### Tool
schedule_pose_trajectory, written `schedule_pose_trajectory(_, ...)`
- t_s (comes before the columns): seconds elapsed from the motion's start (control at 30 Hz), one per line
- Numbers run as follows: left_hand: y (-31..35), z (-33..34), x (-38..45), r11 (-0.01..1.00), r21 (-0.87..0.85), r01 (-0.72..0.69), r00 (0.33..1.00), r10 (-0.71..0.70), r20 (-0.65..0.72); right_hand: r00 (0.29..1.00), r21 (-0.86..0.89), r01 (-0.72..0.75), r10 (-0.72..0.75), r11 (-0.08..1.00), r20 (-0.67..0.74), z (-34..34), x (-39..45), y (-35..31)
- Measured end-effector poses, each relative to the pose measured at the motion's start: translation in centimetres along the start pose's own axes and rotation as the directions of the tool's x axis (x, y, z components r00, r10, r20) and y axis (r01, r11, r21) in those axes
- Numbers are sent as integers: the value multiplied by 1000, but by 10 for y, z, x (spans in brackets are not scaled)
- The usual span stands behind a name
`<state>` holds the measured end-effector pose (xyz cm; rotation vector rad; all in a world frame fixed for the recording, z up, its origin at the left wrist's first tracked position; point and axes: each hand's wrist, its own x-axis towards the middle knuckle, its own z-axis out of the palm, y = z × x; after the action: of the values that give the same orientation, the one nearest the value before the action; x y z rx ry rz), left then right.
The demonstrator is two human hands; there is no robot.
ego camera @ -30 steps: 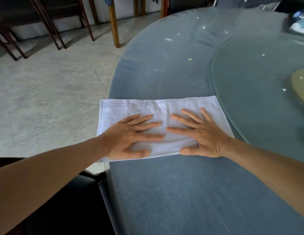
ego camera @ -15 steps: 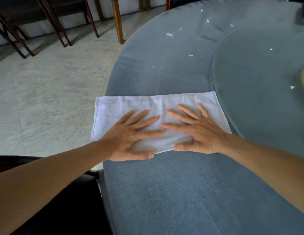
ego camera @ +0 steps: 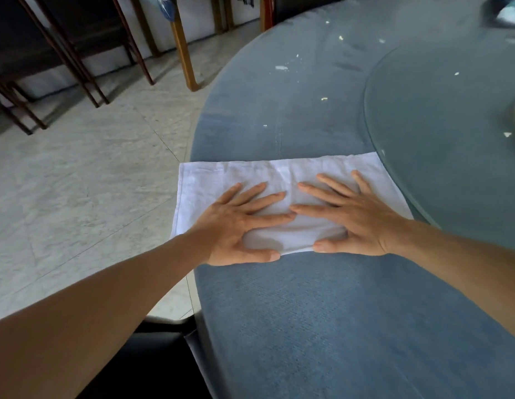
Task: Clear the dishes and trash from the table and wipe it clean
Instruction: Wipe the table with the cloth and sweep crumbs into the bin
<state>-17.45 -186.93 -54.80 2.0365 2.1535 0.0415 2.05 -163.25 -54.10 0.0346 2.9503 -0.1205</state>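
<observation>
White woven cloth (ego camera: 279, 174), flat hands, round blue table (ego camera: 308, 326)

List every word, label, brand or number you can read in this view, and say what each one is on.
None can be read.
White cloth under the left hand and right hand: plain, no print.
Blue tablecloth and glass turntable: no text.
Dark marks on the white panel at the top edge: possibly lettering, but cut off and too blurred to read.
</observation>
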Motion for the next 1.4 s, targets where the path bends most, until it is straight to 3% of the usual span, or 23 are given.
schedule_pose_trajectory(0.37,-52,-7,35,993,22,-113,993,112,24,991,9,-134,134,991,14,-2,29,5)
schedule_pose_trajectory(1.4,-151,-37,128,936,-58,-348,935,351,47,955,55,-296,296,954,-4,-17,85,37)
